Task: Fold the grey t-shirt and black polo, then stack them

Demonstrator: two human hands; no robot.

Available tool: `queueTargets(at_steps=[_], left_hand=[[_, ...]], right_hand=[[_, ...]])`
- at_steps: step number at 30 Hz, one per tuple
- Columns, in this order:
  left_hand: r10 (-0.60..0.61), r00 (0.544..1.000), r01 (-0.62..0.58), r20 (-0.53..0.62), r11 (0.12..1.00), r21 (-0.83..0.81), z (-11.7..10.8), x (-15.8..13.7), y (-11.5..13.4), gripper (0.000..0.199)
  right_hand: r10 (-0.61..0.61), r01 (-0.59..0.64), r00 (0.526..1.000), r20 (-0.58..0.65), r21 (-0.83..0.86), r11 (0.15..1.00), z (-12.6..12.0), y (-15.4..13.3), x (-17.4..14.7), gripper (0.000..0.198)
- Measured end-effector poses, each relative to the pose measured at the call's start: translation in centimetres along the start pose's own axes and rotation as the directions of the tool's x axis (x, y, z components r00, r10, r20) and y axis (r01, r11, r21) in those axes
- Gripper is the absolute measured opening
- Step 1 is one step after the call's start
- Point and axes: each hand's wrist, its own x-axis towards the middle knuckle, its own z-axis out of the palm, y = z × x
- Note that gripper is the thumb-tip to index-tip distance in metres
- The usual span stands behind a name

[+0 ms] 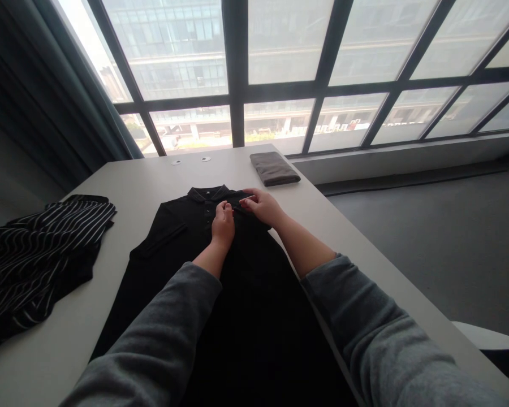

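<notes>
A black short-sleeved polo shirt [254,305] lies spread front side up, its collar toward the window and its lower part running toward me. My left hand [223,225] is closed, fingers drawn together in a pinch on the chest just right of the buttoned placket. Close by, my right hand [263,207] pinches the cloth below the shoulder on the shirt's right side. The fabric between the two hands is slightly raised. Dark cloth makes the exact grip of the fingertips hard to see.
The shirt rests on a white table [139,180]. A black-and-white striped garment [38,254] lies loosely heaped at the left. Near the far right edge sits a folded grey-brown cloth [275,168]. Part of a white chair [487,337] shows at lower right. Windows stand behind the table.
</notes>
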Motion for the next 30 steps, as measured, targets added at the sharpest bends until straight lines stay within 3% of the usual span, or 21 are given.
queueTargets(at_steps=[2, 5, 8, 11, 16, 20, 23, 27, 30], left_hand=[[-0.009, 0.999, 0.004, 0.035, 0.992, 0.126, -0.4, -0.1, 0.0, 0.052], [0.069, 0.986, -0.121, 0.152, 0.923, 0.365, -0.4, -0.4, -0.1, 0.05], [0.117, 0.967, -0.209, 0.226, 0.873, 0.441, -0.2, -0.4, -0.2, 0.04], [0.126, 0.971, -0.195, 0.201, 0.909, 0.369, -0.1, 0.0, -0.6, 0.044], [0.109, 0.992, -0.121, 0.064, 0.961, 0.249, -0.1, 0.6, -1.0, 0.04], [0.087, 0.991, -0.118, 0.097, 0.919, 0.377, -0.1, 0.3, -0.9, 0.046], [0.058, 0.992, -0.107, 0.114, 0.858, 0.502, -0.1, -0.2, -0.7, 0.049], [0.073, 0.984, -0.153, 0.16, 0.804, 0.574, -0.3, -0.5, -0.2, 0.05], [0.054, 0.975, -0.174, 0.214, 0.786, 0.594, -0.3, -0.4, 0.1, 0.049]], right_hand=[[0.046, -0.046, 0.998, -0.041, -0.001, 0.999, -0.7, 0.4, 0.1, 0.047], [0.119, -0.144, 0.985, -0.121, -0.223, 0.964, -3.0, 1.1, 0.2, 0.037], [0.324, -0.268, 0.944, 0.065, -0.425, 0.865, -4.8, 1.6, 0.2, 0.012], [0.437, -0.319, 0.861, 0.262, -0.391, 0.863, -4.8, 1.4, 0.0, 0.006], [0.349, -0.193, 0.862, 0.367, -0.4, 0.896, -3.3, 0.9, -0.5, 0.019], [0.27, 0.003, 0.877, 0.397, -0.566, 0.825, -2.8, 0.7, -0.7, 0.018], [0.279, 0.055, 0.877, 0.392, -0.657, 0.751, -3.0, 0.2, -1.0, 0.022], [0.388, 0.031, 0.811, 0.438, -0.694, 0.719, -3.0, -1.2, -1.4, 0.036], [0.523, 0.031, 0.728, 0.442, -0.784, 0.62, -2.7, -2.2, -1.5, 0.036]])
